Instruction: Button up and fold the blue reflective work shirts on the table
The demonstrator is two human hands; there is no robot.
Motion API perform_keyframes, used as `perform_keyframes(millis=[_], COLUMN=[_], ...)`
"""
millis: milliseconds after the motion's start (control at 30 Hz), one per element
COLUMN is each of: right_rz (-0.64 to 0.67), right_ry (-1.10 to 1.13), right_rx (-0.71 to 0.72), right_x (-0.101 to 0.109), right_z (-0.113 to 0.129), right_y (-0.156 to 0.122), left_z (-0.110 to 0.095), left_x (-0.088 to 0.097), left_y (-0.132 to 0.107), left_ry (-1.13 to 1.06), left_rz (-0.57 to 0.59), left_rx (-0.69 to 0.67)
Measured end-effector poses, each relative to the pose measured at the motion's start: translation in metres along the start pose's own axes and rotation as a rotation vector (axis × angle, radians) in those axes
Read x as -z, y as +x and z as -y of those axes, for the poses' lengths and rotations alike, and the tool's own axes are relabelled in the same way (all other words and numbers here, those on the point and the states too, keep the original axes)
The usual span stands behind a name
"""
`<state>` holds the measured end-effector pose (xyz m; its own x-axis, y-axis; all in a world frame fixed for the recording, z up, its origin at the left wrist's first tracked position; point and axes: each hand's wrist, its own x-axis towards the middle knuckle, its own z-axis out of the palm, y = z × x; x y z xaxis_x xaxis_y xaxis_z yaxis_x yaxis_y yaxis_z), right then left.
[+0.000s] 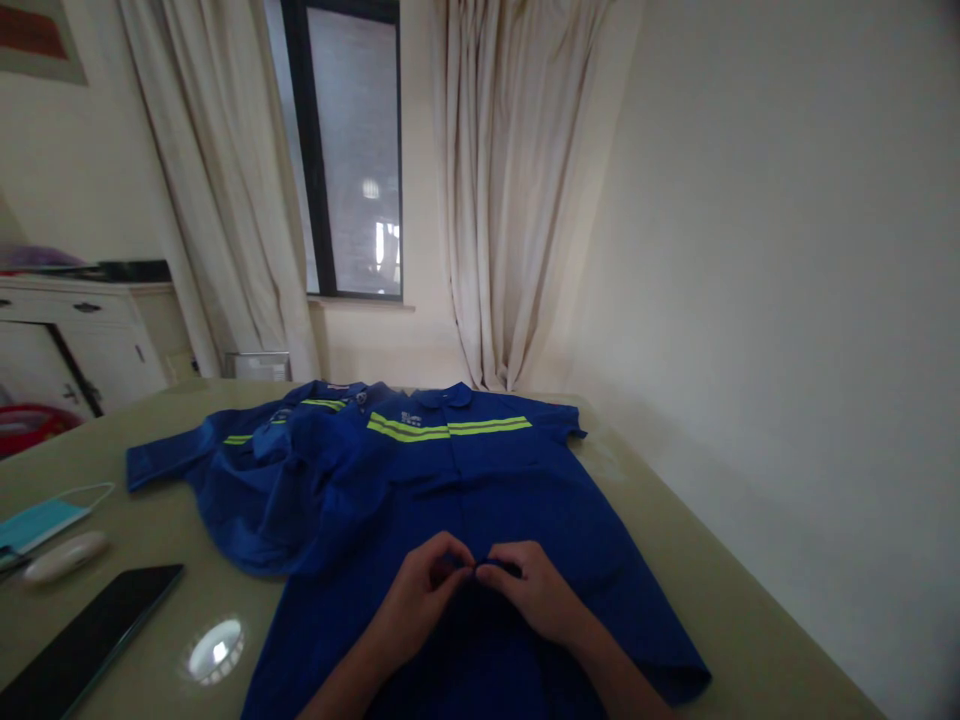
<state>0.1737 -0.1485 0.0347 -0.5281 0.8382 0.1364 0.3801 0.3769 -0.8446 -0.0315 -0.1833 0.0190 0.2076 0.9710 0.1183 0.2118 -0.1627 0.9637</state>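
A blue work shirt (480,480) with yellow-green reflective stripes across the chest lies spread on the table, collar at the far end. Over its lower front, my left hand (427,585) and my right hand (529,585) meet almost fingertip to fingertip. Each hand pinches the shirt's dark front placket between thumb and forefinger. Whether a button sits between the fingers is too small to tell. A second blue garment (262,500), rumpled and with similar stripes, lies to the left and touches the shirt.
On the table (637,480), a black smartphone (97,630), a whitish rounded object (66,557) and a light-blue face mask (41,525) lie at the left. A plain wall (787,300) borders the right side. Behind are curtains (510,200) and a white cabinet (105,340).
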Motion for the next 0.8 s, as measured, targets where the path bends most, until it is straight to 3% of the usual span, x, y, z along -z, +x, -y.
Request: perform_keyframes(millis=[200,367,533,800], right_rz=[-0.064,-0.104,-0.096,-0.114], right_ry=[0.016,-0.041,-0.052,0.067], right_rx=[-0.033,-0.031,-0.029,0.005], right_x=[-0.006,-0.011,-0.01,-0.006], right_z=[-0.002,-0.005,-0.003,0.006], right_y=[0.002,0.001,0.0,0.001], left_z=[-0.005,-0.005,-0.007,0.0], left_x=[0.004,-0.001,-0.004,-0.004], left_y=[-0.001,-0.003,-0.004,-0.007], left_ry=[-0.044,0.136,0.273,0.308], left_rz=[0.043,0.002,-0.008,-0.049], left_rx=[0.006,-0.018,-0.111,-0.281])
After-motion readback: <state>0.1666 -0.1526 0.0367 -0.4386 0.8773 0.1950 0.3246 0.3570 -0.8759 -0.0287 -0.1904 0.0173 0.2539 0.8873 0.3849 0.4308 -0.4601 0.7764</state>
